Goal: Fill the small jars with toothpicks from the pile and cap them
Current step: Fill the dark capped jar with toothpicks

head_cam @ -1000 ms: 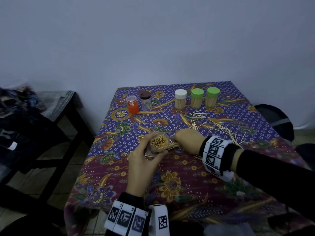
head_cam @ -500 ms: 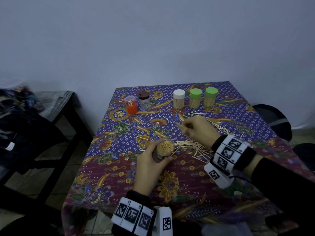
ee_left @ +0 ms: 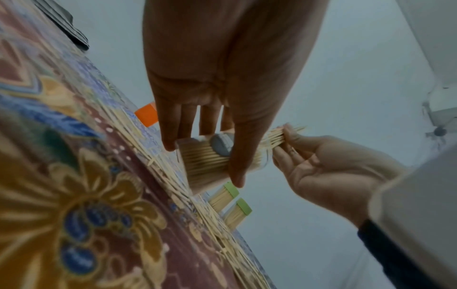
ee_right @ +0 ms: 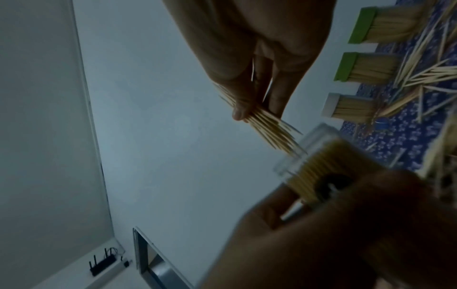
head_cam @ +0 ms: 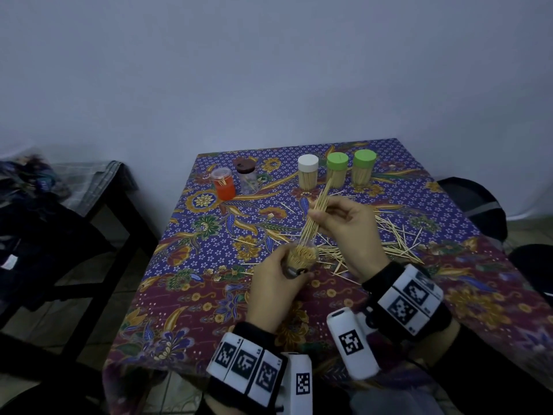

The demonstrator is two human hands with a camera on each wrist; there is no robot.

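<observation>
While the left hand (head_cam: 270, 290) grips the nearly full clear jar (head_cam: 300, 259), the right hand (head_cam: 350, 226) pinches a toothpick bundle (head_cam: 317, 211).

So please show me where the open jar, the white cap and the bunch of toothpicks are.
open jar (head_cam: 300, 256): head view, its filled mouth
white cap (head_cam: 308, 165): head view, cap side
toothpick bunch (head_cam: 317, 205): head view, middle of bunch

head: high, looks down | wrists: low, close | shared: open jar (head_cam: 300, 256)

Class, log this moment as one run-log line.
left hand: holds open jar | right hand: pinches toothpick bundle, tips at jar mouth | capped jars: three
</observation>
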